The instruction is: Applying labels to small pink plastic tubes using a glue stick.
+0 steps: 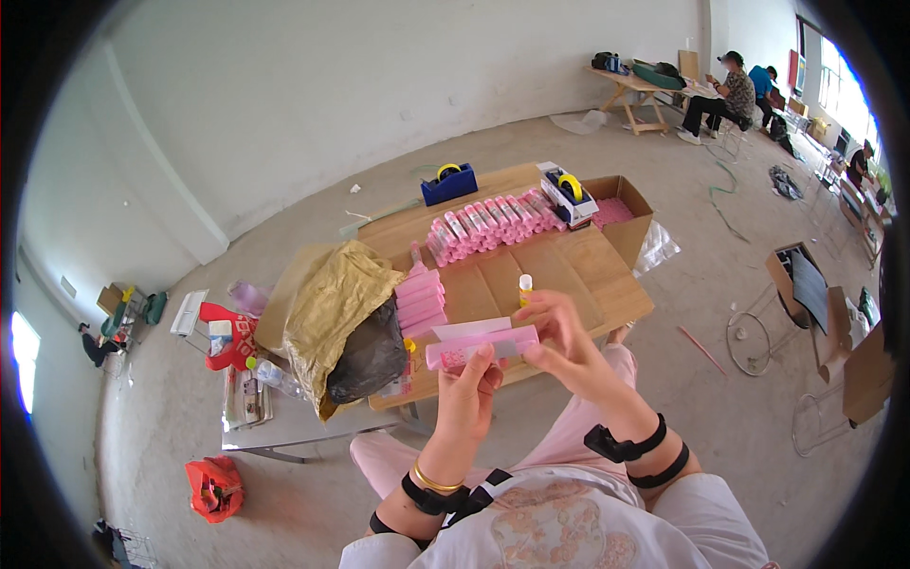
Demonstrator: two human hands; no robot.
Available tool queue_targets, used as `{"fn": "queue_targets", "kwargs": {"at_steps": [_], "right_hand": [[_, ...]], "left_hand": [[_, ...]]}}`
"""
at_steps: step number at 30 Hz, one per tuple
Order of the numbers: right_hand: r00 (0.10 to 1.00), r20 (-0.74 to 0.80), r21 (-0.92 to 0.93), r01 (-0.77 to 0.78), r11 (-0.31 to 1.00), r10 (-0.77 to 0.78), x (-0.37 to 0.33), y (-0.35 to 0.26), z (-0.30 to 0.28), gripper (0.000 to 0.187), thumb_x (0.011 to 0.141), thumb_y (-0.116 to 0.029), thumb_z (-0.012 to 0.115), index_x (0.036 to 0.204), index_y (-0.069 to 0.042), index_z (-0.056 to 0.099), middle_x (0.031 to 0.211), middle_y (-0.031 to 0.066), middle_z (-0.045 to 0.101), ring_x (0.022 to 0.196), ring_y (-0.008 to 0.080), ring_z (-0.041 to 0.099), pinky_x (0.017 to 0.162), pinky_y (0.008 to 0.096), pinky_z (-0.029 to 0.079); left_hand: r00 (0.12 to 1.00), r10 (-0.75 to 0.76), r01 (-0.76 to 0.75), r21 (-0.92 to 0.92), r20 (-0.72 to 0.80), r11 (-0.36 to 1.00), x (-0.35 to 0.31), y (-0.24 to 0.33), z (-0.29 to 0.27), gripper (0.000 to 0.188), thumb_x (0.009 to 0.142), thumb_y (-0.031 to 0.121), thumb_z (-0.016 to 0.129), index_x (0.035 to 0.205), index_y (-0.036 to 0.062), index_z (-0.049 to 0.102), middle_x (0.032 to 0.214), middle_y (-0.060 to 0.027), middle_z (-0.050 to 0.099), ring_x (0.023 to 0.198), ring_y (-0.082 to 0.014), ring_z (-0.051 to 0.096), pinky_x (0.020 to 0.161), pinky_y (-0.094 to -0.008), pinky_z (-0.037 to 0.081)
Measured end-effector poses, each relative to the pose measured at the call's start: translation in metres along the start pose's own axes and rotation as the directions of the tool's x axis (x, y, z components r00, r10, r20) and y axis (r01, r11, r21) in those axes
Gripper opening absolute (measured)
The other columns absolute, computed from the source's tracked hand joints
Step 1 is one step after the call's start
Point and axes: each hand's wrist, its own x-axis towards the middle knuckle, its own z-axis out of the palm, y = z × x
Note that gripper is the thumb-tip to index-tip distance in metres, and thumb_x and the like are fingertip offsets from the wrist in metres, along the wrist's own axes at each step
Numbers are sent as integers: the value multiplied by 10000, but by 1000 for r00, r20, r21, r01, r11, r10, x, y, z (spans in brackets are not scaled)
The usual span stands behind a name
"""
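Observation:
Above the near edge of the table I hold a pink roll (pixel 453 355) level, with a whitish paper strip (pixel 471 328) standing up along its far side. My left hand (pixel 471 379) is closed round it from below, thumb pressed on its front. At the roll's right end, my right hand (pixel 559 346) pinches with thumb and fingertips; its other fingers are bent above. Just beyond stands a glue stick (pixel 525 284) with a white top and yellow lower part. Several more pink rolls (pixel 420 302) lie stacked to the left of it.
A long pile of wrapped pink rolls (pixel 493 226) lies across the wooden table (pixel 607 284). Behind it are a blue tape dispenser (pixel 448 186), another dispenser in a white box (pixel 569 196) and a cardboard carton (pixel 627 226). Gold and black bags (pixel 336 318) crowd the left; people sit far right.

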Motion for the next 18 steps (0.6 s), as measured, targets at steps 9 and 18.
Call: {"fn": "queue_targets", "kwargs": {"at_steps": [9, 18], "right_hand": [[947, 175, 213, -304, 929, 270, -1, 10, 2, 214, 862, -119, 607, 1025, -42, 493, 870, -16, 525, 795, 37, 483, 709, 203, 401], [934, 206, 229, -336, 914, 292, -7, 7, 7, 200, 850, -122, 614, 985, -41, 490, 857, -11, 541, 777, 33, 486, 677, 200, 410]], "left_hand": [[966, -254, 244, 146, 55, 959, -4, 19, -14, 232, 825, 133, 674, 1024, 85, 565, 865, 0, 617, 726, -91, 594, 521, -190, 423], [984, -58, -29, 471, 168, 881, -8, 33, -23, 259, 840, 142, 653, 1043, 23, 544, 879, -48, 620, 689, -78, 595, 475, -166, 392]]}}
